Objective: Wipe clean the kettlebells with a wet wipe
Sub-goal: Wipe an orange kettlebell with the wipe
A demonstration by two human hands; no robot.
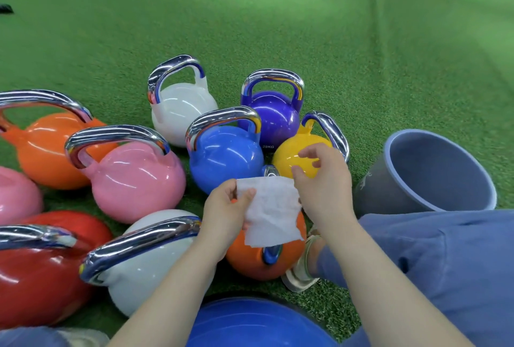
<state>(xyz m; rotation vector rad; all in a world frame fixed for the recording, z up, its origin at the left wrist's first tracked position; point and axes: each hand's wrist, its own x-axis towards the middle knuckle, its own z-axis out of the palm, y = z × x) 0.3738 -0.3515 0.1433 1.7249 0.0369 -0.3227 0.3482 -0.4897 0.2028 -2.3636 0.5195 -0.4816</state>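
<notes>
**Hands spread a wipe over the kettlebells**

The left hand pinches the top corner of a white wet wipe, fingers curled on it. The right hand hovers at the wipe's right edge, fingers loosely bent; whether it grips the sheet cannot be told. The wipe hangs just above an orange kettlebell standing on green turf. Blue, yellow, purple, white and pink kettlebells cluster close behind. A grey tub sits to the right.
</notes>
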